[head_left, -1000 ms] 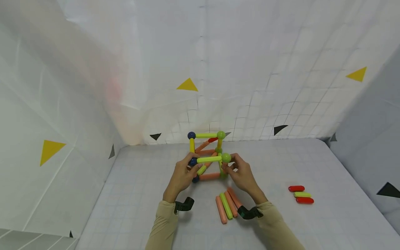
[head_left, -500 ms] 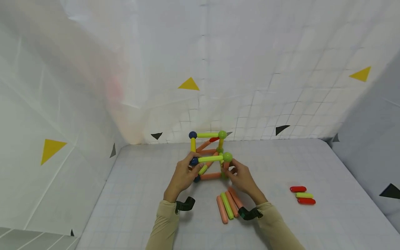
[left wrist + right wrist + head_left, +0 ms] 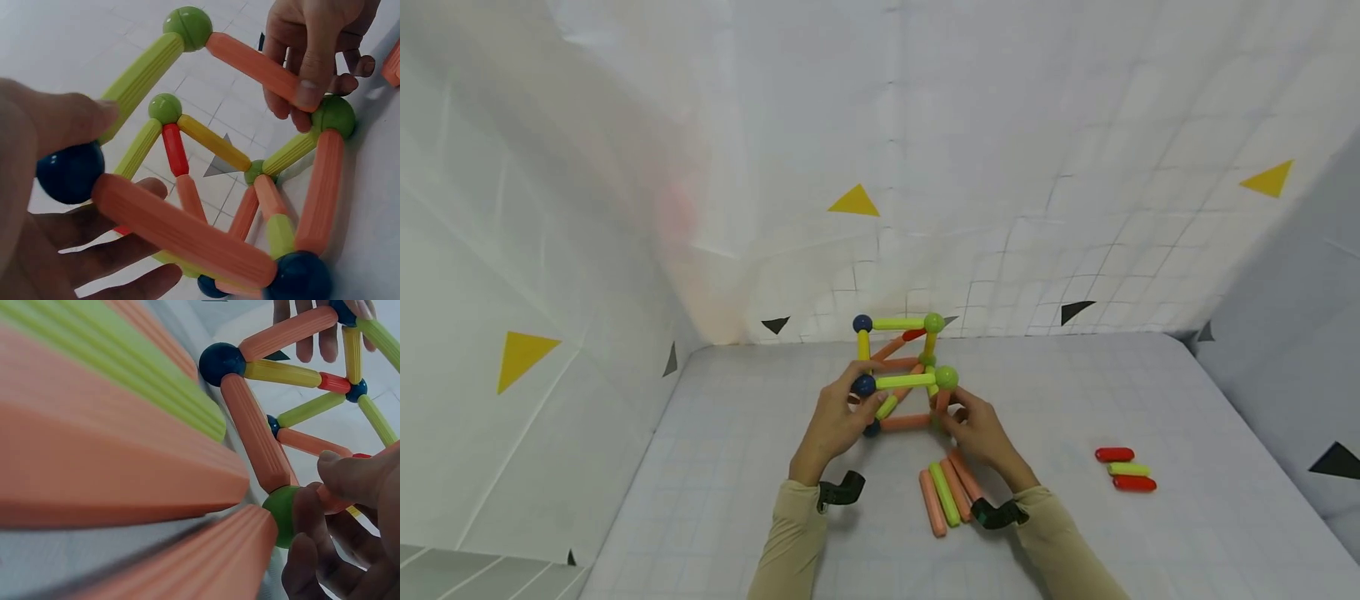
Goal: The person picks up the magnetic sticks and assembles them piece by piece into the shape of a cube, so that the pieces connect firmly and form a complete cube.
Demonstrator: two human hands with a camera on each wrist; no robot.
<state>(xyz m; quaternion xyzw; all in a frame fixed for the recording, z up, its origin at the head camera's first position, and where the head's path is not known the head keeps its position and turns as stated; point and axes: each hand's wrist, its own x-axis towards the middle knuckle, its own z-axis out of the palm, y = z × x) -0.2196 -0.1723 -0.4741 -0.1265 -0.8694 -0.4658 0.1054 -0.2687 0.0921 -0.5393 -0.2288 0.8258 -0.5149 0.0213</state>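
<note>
A box-shaped frame of magnetic sticks and balls stands between both hands. My left hand [image 3: 835,417] holds its near upper left corner, thumb and fingers around a dark blue ball [image 3: 865,385]. In the left wrist view, the thumb lies by that ball against a yellow-green stick [image 3: 140,81], and the other fingers spread behind an orange stick [image 3: 181,228]. My right hand [image 3: 981,427] pinches the near right upright, an orange stick [image 3: 256,65], close above the lower green ball [image 3: 281,515]. Another green ball [image 3: 947,377] tops this upright. Diagonal sticks cross the frame's sides.
Several loose orange sticks [image 3: 932,502] and a yellow-green stick [image 3: 945,495] lie in front of the frame, close to the right wrist. Farther right lie two red sticks [image 3: 1115,454] and a short yellow-green stick [image 3: 1129,469]. A white wall [image 3: 1000,167] rises behind the table.
My right fingers have slid down from beside the upper green ball along the orange upright. The left hand keeps its hold on the corner, and the frame stays in place.
</note>
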